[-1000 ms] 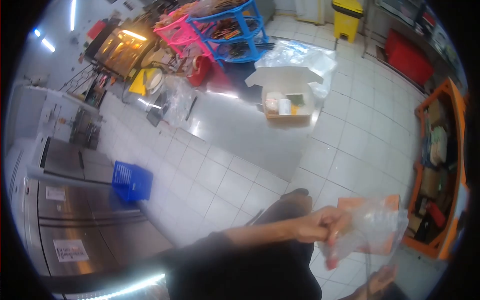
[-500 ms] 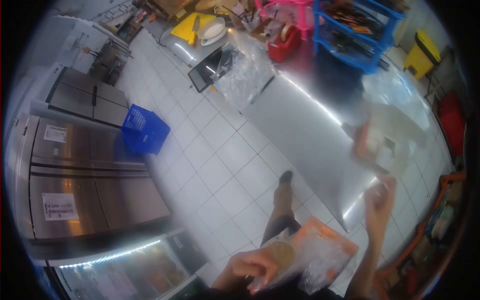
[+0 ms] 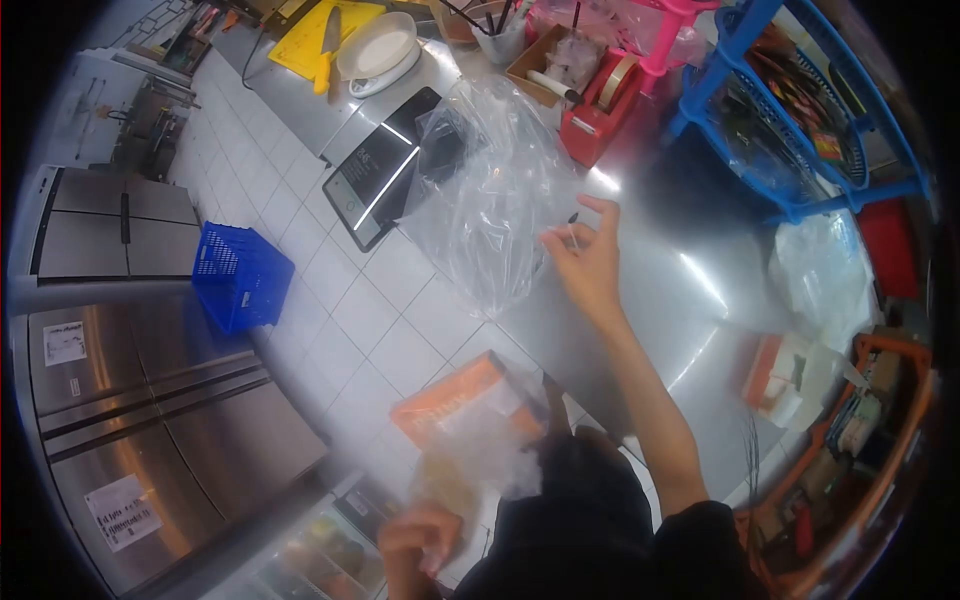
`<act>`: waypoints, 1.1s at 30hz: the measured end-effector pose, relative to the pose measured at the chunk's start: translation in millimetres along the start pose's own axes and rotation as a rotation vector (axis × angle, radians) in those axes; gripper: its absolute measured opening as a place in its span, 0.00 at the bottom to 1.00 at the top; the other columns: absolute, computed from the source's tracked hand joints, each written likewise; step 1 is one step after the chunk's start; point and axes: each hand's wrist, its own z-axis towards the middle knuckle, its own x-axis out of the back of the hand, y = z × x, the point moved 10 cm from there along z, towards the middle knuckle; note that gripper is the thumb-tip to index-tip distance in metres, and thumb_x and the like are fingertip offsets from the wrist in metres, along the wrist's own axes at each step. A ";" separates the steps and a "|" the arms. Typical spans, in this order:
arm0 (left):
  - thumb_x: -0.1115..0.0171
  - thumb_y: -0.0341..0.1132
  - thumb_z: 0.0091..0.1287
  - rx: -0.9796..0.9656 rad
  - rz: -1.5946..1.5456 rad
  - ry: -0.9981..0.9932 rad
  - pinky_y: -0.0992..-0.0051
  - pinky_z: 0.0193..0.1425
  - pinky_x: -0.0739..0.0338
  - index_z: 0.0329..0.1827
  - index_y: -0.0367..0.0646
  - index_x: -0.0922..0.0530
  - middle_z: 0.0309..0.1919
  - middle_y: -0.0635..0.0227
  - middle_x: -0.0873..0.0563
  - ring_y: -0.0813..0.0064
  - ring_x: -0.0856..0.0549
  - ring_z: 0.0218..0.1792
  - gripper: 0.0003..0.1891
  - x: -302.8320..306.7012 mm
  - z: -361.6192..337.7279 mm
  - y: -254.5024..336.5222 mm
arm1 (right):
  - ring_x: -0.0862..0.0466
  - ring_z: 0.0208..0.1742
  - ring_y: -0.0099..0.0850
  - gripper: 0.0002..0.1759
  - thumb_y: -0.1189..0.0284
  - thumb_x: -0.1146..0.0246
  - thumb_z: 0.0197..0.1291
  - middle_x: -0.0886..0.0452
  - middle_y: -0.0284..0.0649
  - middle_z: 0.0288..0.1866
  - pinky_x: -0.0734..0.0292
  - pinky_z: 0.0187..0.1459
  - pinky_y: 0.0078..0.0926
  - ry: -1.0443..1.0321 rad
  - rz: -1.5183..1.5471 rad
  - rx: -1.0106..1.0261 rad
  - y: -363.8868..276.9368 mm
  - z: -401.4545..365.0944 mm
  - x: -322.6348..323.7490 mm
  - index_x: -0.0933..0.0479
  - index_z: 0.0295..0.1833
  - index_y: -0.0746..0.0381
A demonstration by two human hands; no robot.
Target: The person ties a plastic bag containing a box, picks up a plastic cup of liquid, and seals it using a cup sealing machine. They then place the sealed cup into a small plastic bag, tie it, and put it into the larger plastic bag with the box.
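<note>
My left hand (image 3: 420,535), low in the view and slightly blurred, is closed on a clear plastic bag (image 3: 495,450). Something tan shows in the bag beside my fingers, and an orange packet (image 3: 455,395) with pale lettering lies against its far side. Over the steel table, my right hand (image 3: 590,255) has thumb and fingers curled around a thin, dark pen-like stick (image 3: 573,217); most of it is hidden. Just left of that hand, a loose pile of clear plastic bags (image 3: 490,200) overlaps a tablet (image 3: 375,180) and hangs over the table edge.
A red tape dispenser (image 3: 595,120), a white kitchen scale (image 3: 385,70) and a knife on a yellow board (image 3: 300,45) stand along the steel table (image 3: 630,370). Blue racks (image 3: 790,130) rise at right. An orange-white box (image 3: 780,375) sits nearer. A blue basket (image 3: 240,275) is on the floor.
My right hand has moved from the orange-white box, up and left to the dark stick by the plastic bags. My left hand has shifted left with its bag and orange packet. The view has turned.
</note>
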 end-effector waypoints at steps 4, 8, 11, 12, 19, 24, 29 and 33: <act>0.54 0.23 0.52 -0.085 0.001 0.174 0.75 0.12 0.33 0.22 0.27 0.28 0.12 0.56 0.22 0.73 0.26 0.08 0.08 41.1 -6.9 23.4 | 0.14 0.36 0.25 0.33 0.81 0.33 0.60 0.15 0.42 0.37 0.24 0.35 0.15 -0.020 0.179 -0.034 -6.1 -9.9 8.0 0.44 0.64 0.61; 0.53 0.26 0.54 -0.007 0.039 0.211 0.78 0.11 0.37 0.25 0.27 0.29 0.11 0.58 0.24 0.77 0.30 0.06 0.08 55.4 1.7 15.3 | 0.14 0.37 0.23 0.32 0.84 0.36 0.62 0.15 0.44 0.39 0.27 0.30 0.10 -0.016 0.290 -0.028 -26.1 -22.0 12.9 0.45 0.65 0.61; 0.42 0.43 0.63 -0.014 0.119 0.221 0.83 0.12 0.41 0.27 0.31 0.32 0.12 0.69 0.29 0.83 0.31 0.08 0.20 50.0 16.4 9.5 | 0.14 0.35 0.21 0.32 0.85 0.36 0.62 0.15 0.45 0.40 0.30 0.27 0.07 -0.040 0.296 -0.021 -48.3 -33.4 14.5 0.45 0.66 0.61; 0.42 0.43 0.63 -0.023 0.113 0.224 0.83 0.12 0.41 0.27 0.31 0.32 0.12 0.69 0.29 0.83 0.31 0.08 0.20 46.5 21.1 6.3 | 0.15 0.32 0.18 0.33 0.86 0.36 0.62 0.15 0.45 0.40 0.33 0.26 0.05 -0.050 0.290 -0.004 -57.8 -38.5 15.1 0.46 0.66 0.61; 0.32 0.68 0.55 -0.059 0.380 0.387 0.87 0.18 0.41 0.34 0.39 0.31 0.19 0.76 0.27 0.89 0.29 0.15 0.36 16.2 48.5 -12.7 | 0.31 0.20 0.08 0.33 0.87 0.36 0.61 0.14 0.47 0.41 0.43 0.23 0.06 -0.145 0.241 0.150 -122.1 -84.1 18.4 0.45 0.66 0.60; 0.36 0.74 0.53 -0.423 1.012 0.574 0.81 0.27 0.35 0.38 0.39 0.28 0.21 0.78 0.27 0.87 0.27 0.24 0.39 -16.3 61.4 1.6 | 0.37 0.19 0.06 0.34 0.86 0.34 0.58 0.14 0.45 0.40 0.48 0.22 0.06 -0.112 0.142 0.221 -171.5 -124.8 29.3 0.43 0.65 0.59; 0.46 0.71 0.64 -0.617 0.987 0.823 0.79 0.24 0.38 0.30 0.38 0.26 0.19 0.73 0.25 0.84 0.29 0.20 0.36 -60.5 51.3 21.3 | 0.38 0.19 0.06 0.34 0.86 0.32 0.57 0.16 0.41 0.38 0.49 0.21 0.07 -0.175 0.001 0.310 -213.5 -165.8 34.9 0.42 0.64 0.59; 0.66 0.68 0.73 -0.479 0.663 0.822 0.79 0.21 0.38 0.23 0.41 0.26 0.14 0.73 0.27 0.83 0.30 0.16 0.39 -66.4 43.8 14.0 | 0.31 0.21 0.09 0.36 0.85 0.32 0.57 0.16 0.38 0.40 0.39 0.20 0.10 -0.351 -0.151 0.323 -242.0 -197.6 14.2 0.42 0.67 0.61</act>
